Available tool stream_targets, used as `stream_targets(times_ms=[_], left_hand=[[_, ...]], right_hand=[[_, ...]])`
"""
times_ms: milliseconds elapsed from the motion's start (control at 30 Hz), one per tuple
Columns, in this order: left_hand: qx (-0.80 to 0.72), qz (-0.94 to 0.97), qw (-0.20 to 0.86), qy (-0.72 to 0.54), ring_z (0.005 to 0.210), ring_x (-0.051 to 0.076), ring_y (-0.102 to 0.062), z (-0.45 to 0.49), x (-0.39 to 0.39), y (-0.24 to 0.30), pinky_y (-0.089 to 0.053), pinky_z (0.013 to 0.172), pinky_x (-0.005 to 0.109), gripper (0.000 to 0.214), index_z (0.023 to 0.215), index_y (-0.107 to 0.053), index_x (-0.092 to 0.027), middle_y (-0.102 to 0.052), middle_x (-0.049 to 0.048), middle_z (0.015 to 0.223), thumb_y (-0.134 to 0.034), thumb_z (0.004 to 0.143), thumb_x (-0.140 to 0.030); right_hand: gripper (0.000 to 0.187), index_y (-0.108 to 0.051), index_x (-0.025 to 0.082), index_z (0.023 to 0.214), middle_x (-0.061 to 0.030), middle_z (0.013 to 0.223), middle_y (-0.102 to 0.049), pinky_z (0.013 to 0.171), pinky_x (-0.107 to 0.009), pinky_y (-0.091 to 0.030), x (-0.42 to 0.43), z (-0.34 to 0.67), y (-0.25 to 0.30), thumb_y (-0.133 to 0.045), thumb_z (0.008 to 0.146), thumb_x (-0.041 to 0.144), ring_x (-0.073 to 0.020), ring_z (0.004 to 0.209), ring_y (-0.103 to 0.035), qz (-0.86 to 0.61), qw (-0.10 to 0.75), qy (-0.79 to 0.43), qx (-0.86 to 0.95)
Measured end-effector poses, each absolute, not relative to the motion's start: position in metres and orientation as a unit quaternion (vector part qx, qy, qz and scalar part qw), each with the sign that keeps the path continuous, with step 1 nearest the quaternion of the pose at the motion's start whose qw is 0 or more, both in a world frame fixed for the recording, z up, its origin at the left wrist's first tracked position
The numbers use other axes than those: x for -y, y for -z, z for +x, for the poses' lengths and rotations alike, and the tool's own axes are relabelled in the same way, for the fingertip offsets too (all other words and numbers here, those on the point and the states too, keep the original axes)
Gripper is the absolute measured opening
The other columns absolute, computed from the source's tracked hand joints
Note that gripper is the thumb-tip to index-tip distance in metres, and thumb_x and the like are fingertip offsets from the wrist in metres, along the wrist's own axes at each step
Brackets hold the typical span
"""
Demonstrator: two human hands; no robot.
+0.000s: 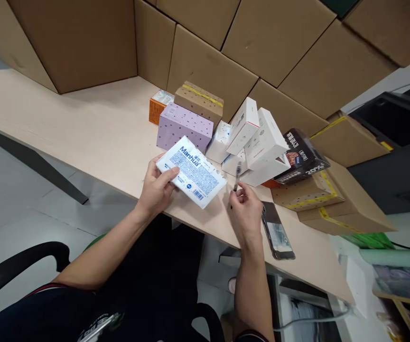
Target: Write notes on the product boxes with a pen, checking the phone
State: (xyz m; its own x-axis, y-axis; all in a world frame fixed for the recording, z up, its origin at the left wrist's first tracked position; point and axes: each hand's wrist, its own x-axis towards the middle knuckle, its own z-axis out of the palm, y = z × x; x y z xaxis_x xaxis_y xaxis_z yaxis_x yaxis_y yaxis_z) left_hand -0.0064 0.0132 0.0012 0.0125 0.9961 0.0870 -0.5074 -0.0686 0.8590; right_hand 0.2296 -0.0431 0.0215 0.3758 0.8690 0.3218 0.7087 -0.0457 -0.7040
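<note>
In my left hand (158, 184) is a white packet (191, 172) with blue "Manhua" print, held by its left end with the thumb on top. It is tilted above the front edge of the table. My right hand (246, 209) pinches a dark pen (238, 173), which points up and away from me. The pen stands apart from the packet, to its right. Just beyond the packet sits a lilac patterned box (185, 127). Several white boxes (264, 140) are heaped behind the pen. A phone-like dark item in a clear sleeve (278, 232) lies right of my right hand.
Large cardboard cartons (205, 61) wall off the back of the pale table (94, 126). An orange box (157, 111), a brown box with yellow tape (200, 100), a black printed box (299, 154) and brown boxes (310, 197) stand around the heap. A chair armrest (23, 266) is at lower left.
</note>
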Motion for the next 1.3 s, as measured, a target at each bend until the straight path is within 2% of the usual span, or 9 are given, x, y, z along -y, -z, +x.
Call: stream_targets(times_ms=[167, 267, 433, 633, 800, 967, 1067, 1233, 1300], left_hand=[[-0.314, 0.463, 0.613, -0.558, 0.139, 0.032, -0.056, -0.005, -0.011, 0.004, -0.056, 0.108, 0.048, 0.089, 0.154, -0.026, -0.033, -0.052, 0.0106, 0.153, -0.077, 0.081, -0.042], [-0.312, 0.574, 0.592, -0.472, 0.147, 0.038, -0.044, -0.015, -0.012, -0.002, -0.047, 0.117, 0.054, 0.102, 0.158, -0.027, -0.031, -0.040, 0.0122, 0.162, -0.084, 0.073, -0.040], [-0.382, 0.738, 0.395, -0.392, 0.153, 0.045, -0.028, -0.030, -0.020, -0.010, -0.027, 0.127, 0.063, 0.103, 0.156, -0.034, -0.026, -0.038, 0.0153, 0.158, -0.087, 0.068, -0.032], [-0.313, 0.727, 0.440, -0.425, 0.156, 0.040, -0.026, -0.026, -0.025, 0.005, -0.029, 0.127, 0.060, 0.124, 0.164, 0.004, -0.031, -0.017, 0.0152, 0.169, -0.085, 0.078, -0.045], [-0.271, 0.755, 0.375, -0.464, 0.153, 0.034, -0.031, -0.025, -0.022, 0.007, -0.034, 0.127, 0.055, 0.091, 0.160, -0.022, -0.035, -0.033, 0.0116, 0.156, -0.077, 0.088, -0.038], [-0.240, 0.783, 0.269, -0.506, 0.150, 0.032, -0.031, -0.023, -0.017, 0.004, -0.037, 0.125, 0.054, 0.038, 0.128, -0.061, -0.031, -0.023, 0.0085, 0.150, -0.071, 0.092, -0.025], [-0.228, 0.771, 0.260, -0.535, 0.144, 0.031, -0.037, -0.019, -0.017, 0.006, -0.044, 0.120, 0.052, 0.028, 0.117, -0.066, -0.028, -0.023, 0.0079, 0.147, -0.075, 0.091, -0.028], [-0.223, 0.743, 0.316, -0.547, 0.139, 0.029, -0.044, -0.015, -0.017, 0.006, -0.048, 0.116, 0.051, 0.025, 0.114, -0.069, -0.026, -0.024, 0.0087, 0.148, -0.075, 0.091, -0.035], [-0.224, 0.739, 0.345, -0.534, 0.143, 0.030, -0.041, -0.013, -0.016, 0.004, -0.045, 0.119, 0.051, 0.025, 0.113, -0.069, -0.026, -0.028, 0.0093, 0.145, -0.074, 0.091, -0.037]], right_hand=[[0.019, -0.062, 0.020, 0.087, -0.0017, 0.078, -0.067, 0.067, -0.032, -0.051, 0.047, 0.226, -0.021, -0.055, 0.086, 0.037, -0.0167, 0.067, -0.061, -0.671, 0.508, -0.097, 0.532], [0.022, -0.065, 0.020, 0.092, -0.0054, 0.086, -0.073, 0.075, -0.036, -0.053, 0.049, 0.227, -0.020, -0.050, 0.091, 0.035, -0.0216, 0.080, -0.067, -0.660, 0.469, -0.006, 0.587], [0.029, -0.071, 0.019, 0.108, -0.0097, 0.100, -0.078, 0.081, -0.038, -0.054, 0.051, 0.228, -0.019, -0.046, 0.098, 0.029, -0.0229, 0.089, -0.069, -0.598, 0.434, 0.079, 0.669], [0.029, -0.072, 0.020, 0.114, -0.0088, 0.100, -0.079, 0.078, -0.036, -0.056, 0.049, 0.226, -0.019, -0.048, 0.099, 0.027, -0.0216, 0.087, -0.071, -0.572, 0.437, 0.115, 0.684], [0.026, -0.073, 0.021, 0.112, -0.0075, 0.093, -0.078, 0.076, -0.036, -0.057, 0.049, 0.227, -0.015, -0.052, 0.098, 0.026, -0.0211, 0.085, -0.071, -0.562, 0.469, 0.096, 0.675], [0.023, -0.070, 0.021, 0.109, -0.0059, 0.094, -0.076, 0.068, -0.034, -0.055, 0.049, 0.222, -0.017, -0.058, 0.098, 0.036, -0.0171, 0.074, -0.069, -0.564, 0.641, 0.027, 0.520], [0.036, -0.069, 0.019, 0.100, -0.0054, 0.090, -0.071, 0.054, -0.029, -0.047, 0.046, 0.221, -0.030, -0.053, 0.099, 0.051, -0.0122, 0.059, -0.059, -0.562, 0.712, 0.012, 0.421], [0.044, -0.061, 0.023, 0.087, 0.0084, 0.050, -0.041, 0.040, -0.022, -0.028, 0.040, 0.217, -0.058, -0.046, 0.098, 0.063, -0.0094, 0.041, -0.037, -0.517, 0.776, -0.073, 0.355], [0.040, -0.060, 0.024, 0.090, 0.0082, 0.050, -0.046, 0.039, -0.022, -0.030, 0.037, 0.211, -0.068, -0.050, 0.098, 0.061, -0.0095, 0.041, -0.039, -0.479, 0.774, -0.137, 0.390]])
